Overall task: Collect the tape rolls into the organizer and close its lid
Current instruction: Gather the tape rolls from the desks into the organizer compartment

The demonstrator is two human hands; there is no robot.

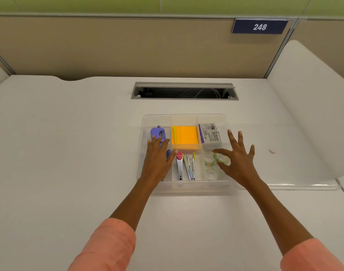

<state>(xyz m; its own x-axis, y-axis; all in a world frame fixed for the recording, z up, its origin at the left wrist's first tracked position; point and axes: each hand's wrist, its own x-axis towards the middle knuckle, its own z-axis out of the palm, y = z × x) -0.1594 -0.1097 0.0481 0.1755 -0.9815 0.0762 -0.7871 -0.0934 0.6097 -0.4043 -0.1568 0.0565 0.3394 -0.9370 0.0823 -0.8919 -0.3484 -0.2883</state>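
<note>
Right hand point(238, 159) fingers spread wide, thumb and forefinger touching a tape roll point(222, 159) — inside the organizer point(147, 119), left hand point(157, 155) flat.

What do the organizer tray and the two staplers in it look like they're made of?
Organizer: probably clear plastic, slightly frosted; the desk shows through its walls. Staplers: apparently shiny bare metal bodies catching bright highlights, with coloured, likely plastic, ends.

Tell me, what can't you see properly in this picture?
- Head view: the left hand covers part of the purple tool and the organizer's left compartment.
- The right hand hides part of one tape roll.
- The print on the packet is too small to read.
</note>
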